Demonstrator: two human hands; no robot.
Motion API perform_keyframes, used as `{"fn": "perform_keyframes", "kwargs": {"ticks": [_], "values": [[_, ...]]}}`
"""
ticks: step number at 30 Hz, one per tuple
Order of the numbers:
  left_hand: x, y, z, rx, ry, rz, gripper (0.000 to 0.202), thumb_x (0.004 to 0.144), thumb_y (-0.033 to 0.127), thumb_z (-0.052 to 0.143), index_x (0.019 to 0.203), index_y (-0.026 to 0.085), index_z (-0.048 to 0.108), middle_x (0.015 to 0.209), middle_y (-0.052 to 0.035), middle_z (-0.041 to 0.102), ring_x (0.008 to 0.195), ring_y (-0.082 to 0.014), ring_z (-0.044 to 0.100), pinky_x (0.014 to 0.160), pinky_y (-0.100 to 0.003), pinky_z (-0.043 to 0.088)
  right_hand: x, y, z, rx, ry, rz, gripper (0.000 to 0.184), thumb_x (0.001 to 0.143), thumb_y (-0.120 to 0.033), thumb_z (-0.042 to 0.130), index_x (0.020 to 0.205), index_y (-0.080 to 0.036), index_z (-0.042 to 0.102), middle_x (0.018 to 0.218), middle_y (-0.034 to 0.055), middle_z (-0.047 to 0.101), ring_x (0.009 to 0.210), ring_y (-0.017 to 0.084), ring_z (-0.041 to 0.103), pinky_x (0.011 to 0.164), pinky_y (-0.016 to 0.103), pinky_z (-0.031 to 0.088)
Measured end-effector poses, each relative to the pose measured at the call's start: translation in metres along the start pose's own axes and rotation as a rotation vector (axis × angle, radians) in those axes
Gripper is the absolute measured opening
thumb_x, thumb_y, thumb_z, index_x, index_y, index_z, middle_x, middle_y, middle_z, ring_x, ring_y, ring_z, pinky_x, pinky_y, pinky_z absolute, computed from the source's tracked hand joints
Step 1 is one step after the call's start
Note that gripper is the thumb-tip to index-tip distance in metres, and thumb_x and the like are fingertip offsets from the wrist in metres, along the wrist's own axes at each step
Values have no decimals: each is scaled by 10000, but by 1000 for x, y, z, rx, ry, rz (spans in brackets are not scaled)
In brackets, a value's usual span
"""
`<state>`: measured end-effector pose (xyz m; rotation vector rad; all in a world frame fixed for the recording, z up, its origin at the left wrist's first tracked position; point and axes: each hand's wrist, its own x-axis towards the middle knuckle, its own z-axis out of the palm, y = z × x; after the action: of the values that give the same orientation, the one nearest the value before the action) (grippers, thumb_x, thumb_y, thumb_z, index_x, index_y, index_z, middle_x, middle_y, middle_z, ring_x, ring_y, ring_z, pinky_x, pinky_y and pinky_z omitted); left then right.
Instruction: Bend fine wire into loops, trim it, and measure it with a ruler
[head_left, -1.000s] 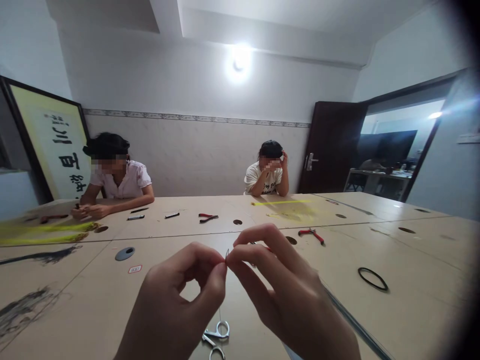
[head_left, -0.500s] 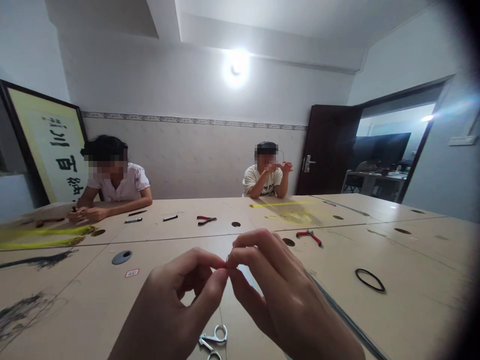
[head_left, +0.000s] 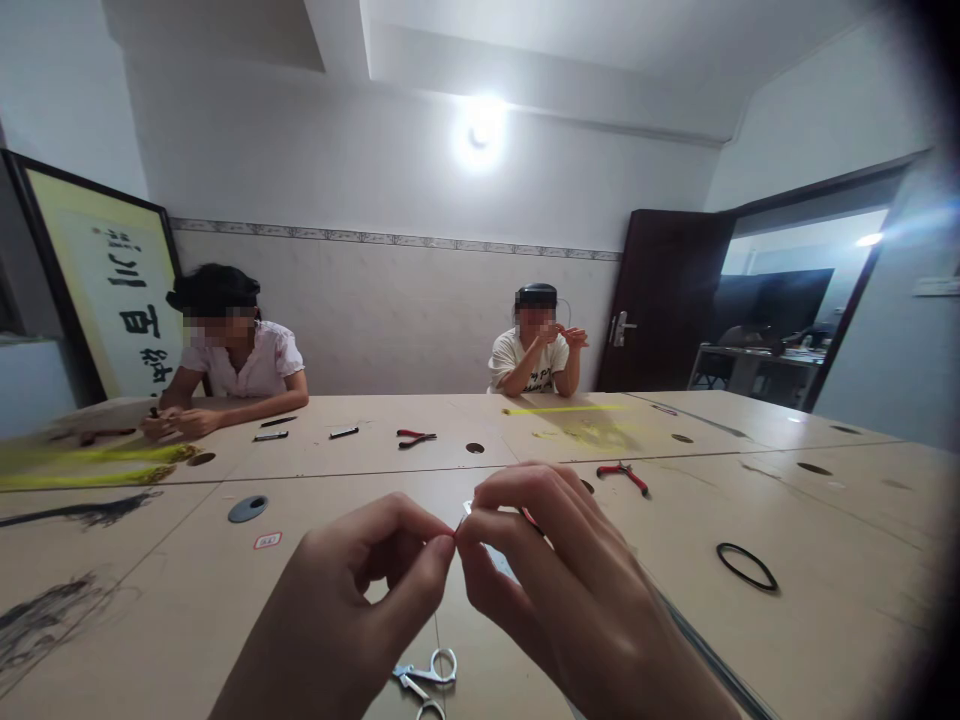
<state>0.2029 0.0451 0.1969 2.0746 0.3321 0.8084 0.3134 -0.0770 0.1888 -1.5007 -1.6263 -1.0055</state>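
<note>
Scissors [head_left: 424, 670] lie just below the left hand [head_left: 337, 610] and right hand [head_left: 592, 590].

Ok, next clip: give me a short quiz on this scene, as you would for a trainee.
1. True or false: the left hand is holding the loop-handled scissors.
2. Multiple choice: what lies on the table to the right of the right hand?
A. Yellow strands
B. A black ring
C. A mug
3. Fill in the blank: the red-handled pliers lie just beyond the ___ hand.

Key:
1. False: the loop-handled scissors lie on the table, while both hands pinch a small item at their fingertips.
2. B
3. Right
</note>
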Motion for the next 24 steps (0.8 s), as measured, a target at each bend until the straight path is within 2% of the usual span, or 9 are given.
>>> {"fn": "perform_keyframes", "kwargs": {"ticks": [7,16,20,24], "values": [[3,-8,-4,111,-58,61,214,815,332,522,673,216,633,492,67,450,455,-91,464,427,-173,372,2,-1,-1,22,-25,-1,145,938,-68,544,809,-120,586,850,45,574,769,159,512,678,309,427],[0,-13,-3,150,-48,95,194,828,312,493,698,221,604,504,76,395,456,-94,446,428,-176,368,0,-1,2,26,-25,10,134,943,-83,538,827,-135,578,847,41,581,772,165,528,666,309,457],[0,-8,-3,138,18,105,201,814,307,513,662,220,612,479,80,400,441,-85,433,418,-167,349,0,0,1,20,3,6,109,941,-68,542,865,-143,561,869,47,584,802,164,544,678,297,467],[2,-3,-2,87,186,106,171,760,253,555,604,217,616,457,82,439,431,-69,425,413,-156,326,0,6,1,-85,73,47,77,922,-79,555,884,-143,572,884,68,601,764,172,570,661,315,477]]}}
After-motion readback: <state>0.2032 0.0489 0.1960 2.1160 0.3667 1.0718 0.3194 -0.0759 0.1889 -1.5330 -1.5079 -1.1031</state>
